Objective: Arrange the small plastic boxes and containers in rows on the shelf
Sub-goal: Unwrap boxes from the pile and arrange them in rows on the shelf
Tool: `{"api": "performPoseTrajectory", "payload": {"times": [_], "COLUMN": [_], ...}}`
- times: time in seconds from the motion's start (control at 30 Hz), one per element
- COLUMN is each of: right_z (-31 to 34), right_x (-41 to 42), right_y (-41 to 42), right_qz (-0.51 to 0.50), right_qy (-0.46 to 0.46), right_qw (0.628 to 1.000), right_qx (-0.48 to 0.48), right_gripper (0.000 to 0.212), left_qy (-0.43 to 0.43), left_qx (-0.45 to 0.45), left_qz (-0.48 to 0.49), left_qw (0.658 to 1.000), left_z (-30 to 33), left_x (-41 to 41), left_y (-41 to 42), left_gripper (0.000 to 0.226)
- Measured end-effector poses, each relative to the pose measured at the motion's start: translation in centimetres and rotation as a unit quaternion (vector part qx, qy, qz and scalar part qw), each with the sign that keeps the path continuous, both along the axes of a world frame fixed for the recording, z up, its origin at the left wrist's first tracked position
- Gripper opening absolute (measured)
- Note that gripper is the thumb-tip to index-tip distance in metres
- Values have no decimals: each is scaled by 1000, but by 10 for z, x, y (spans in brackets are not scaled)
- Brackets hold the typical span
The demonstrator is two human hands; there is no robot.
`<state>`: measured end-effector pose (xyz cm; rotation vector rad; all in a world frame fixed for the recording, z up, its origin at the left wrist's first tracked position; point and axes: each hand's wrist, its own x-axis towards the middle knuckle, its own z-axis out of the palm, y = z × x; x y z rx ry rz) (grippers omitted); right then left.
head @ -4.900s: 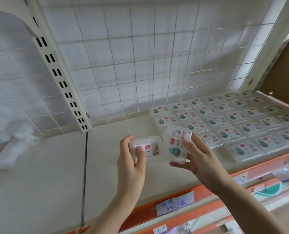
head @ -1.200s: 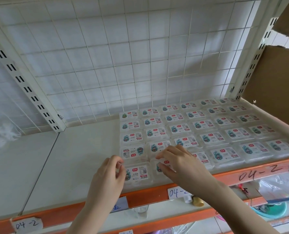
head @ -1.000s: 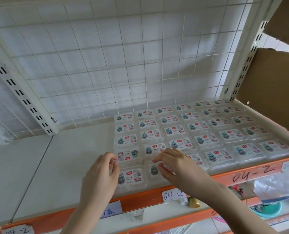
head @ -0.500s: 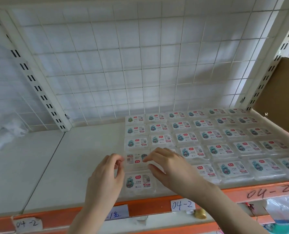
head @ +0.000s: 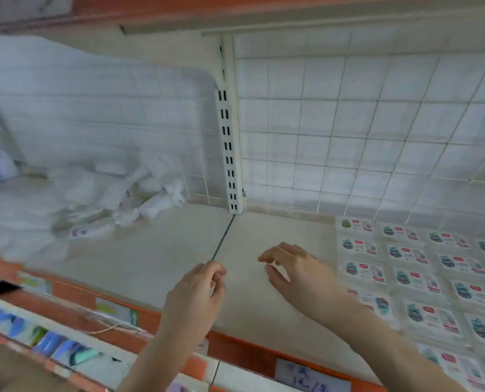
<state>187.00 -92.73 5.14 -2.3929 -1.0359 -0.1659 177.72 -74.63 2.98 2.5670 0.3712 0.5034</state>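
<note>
Both hands are held over a bare stretch of the cream shelf [head: 156,258], and nothing is held in either. The left hand [head: 197,295] is loosely curled, thumb near forefinger; the right hand [head: 298,271] is spread with relaxed fingers. The small plastic boxes [head: 411,274] are laid flat in rows just right of the right hand. Crumpled white bags [head: 128,199] are seen at the back left.
</note>
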Motion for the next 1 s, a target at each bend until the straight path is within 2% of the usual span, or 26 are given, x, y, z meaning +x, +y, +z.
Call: {"api": "performPoseTrajectory", "payload": {"times": [0.57, 0.8, 1.0], "right_z": [0, -8, -7], "right_x": [29, 39, 39], "right_y": [197, 250, 304], "right_qz": [45, 50, 71], "right_qy": [25, 35, 41], "right_qw": [998, 997, 997], "right_qx": [-31, -48, -5], "right_gripper": [23, 27, 28], "left_qy": [35, -45, -96], "left_qx": [32, 100, 165], "left_qz": [80, 112, 134], "left_qw": [996, 988, 972], "left_z": [12, 11, 17], "left_x": [6, 5, 4], "left_y": [180, 234, 282], "left_gripper": [22, 21, 25]}}
